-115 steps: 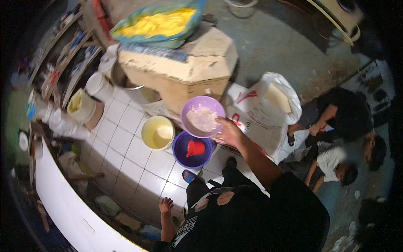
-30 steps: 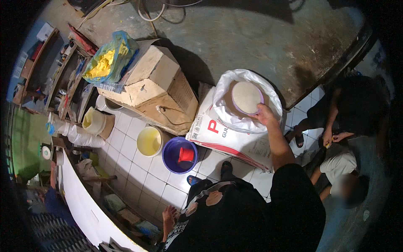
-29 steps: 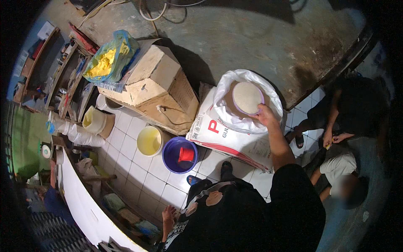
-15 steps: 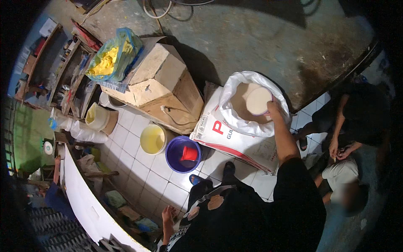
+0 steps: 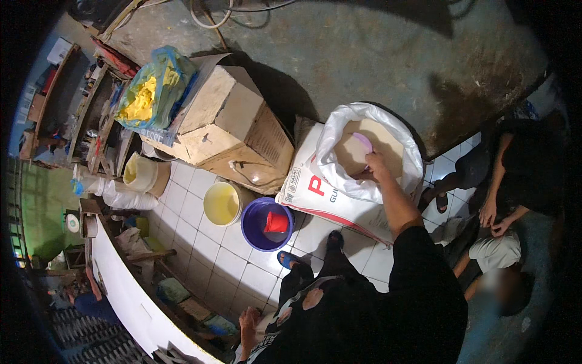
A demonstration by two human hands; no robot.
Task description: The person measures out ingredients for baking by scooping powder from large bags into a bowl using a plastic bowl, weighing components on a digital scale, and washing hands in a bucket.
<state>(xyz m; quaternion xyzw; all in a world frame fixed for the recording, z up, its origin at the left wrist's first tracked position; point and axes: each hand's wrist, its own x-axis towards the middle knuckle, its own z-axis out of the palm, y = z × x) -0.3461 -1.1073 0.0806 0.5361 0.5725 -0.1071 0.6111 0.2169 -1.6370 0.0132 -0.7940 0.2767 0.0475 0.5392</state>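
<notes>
Fingers of my right hand (image 5: pixel 376 165) grip the rim of a lilac bowl (image 5: pixel 362 141), tipped on its edge inside the mouth of a white sack. Pale, fine granules (image 5: pixel 385 139) fill the sack up to the bowl. The open white sack (image 5: pixel 336 121) has its rim rolled down, and it stands against a printed white sack (image 5: pixel 303 182) lying on the floor. Beside my body, my left hand (image 5: pixel 248 324) hangs low with loosely bent fingers and holds nothing I can see.
A purple basin (image 5: pixel 250 236) with a red cup (image 5: pixel 276 222) stands by my feet, next to a bucket of yellow liquid (image 5: pixel 222 203). A carton-covered block (image 5: pixel 236 127) carries a bag of yellow lumps (image 5: pixel 145 100). Two people are at the right; another person's arm shows at the left.
The bowl, level and full of granules before, is now tipped on its edge in the sack. My right hand has moved slightly left and nearer; my left hand has dropped slightly.
</notes>
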